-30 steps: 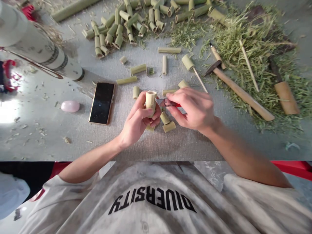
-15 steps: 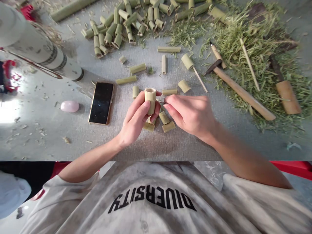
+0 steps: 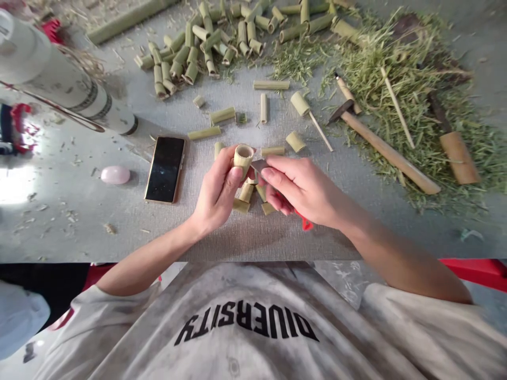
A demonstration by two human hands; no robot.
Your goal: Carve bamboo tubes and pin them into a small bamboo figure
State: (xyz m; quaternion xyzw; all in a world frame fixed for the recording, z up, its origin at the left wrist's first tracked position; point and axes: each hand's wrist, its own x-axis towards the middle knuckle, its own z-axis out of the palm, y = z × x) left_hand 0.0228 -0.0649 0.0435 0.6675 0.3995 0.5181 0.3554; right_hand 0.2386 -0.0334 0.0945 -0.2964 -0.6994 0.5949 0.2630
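Tube [image 3: 242, 164], pale green hollow bamboo, mouth upward, grasped in left hand [image 3: 217, 184] above grey textured counter [image 3: 253, 244]. Right hand [image 3: 303, 184] grips flat, grey, red-handled metal blade [image 3: 260, 165], tip just beside tube wall. Shallow, controlled strokes seem best; left thumb needs keeping off blade's path. Short green bamboo pieces [image 3: 246, 193] lie nearby.

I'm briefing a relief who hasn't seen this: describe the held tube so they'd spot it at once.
On the grey table, find the phone; right of it in the picture is the left hand. The tube is gripped there, its round opening turned towards the camera. The bamboo pieces around it rest on the table; this one alone is held.
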